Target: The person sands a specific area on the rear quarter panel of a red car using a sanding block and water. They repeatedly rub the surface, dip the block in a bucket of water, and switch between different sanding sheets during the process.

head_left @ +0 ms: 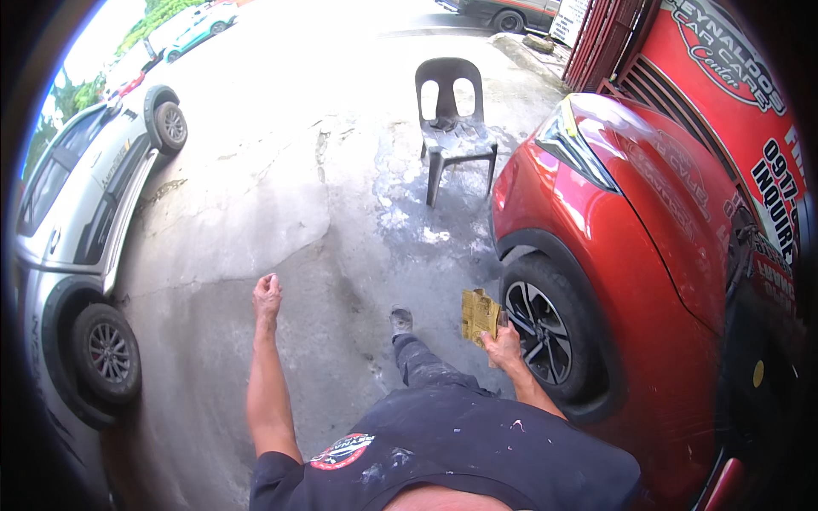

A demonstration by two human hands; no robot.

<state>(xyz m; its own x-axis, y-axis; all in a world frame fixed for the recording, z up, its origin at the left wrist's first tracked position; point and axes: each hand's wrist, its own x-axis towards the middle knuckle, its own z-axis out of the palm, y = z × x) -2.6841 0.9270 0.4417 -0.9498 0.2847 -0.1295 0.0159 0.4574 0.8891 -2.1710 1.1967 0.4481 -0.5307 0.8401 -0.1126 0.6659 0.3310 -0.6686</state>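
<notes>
My right hand (504, 342) is closed on a creased yellow-brown sheet (479, 317), which looks like folded sandpaper. A pale strip shows beside the sheet at my fingers; I cannot tell what it is. This hand is close to the front wheel (538, 319) of a red car (613, 230). Out ahead on the left, my left hand (267, 294) is held over the concrete with its fingers curled in, and nothing shows in it.
A grey plastic chair (449, 102) stands ahead, with small dark things on its seat. To the left is a silver vehicle (77, 204) with large wheels. Stained, cracked concrete (230, 230) lies between the vehicles. Beyond the red car are a red sign and a metal gate (607, 43).
</notes>
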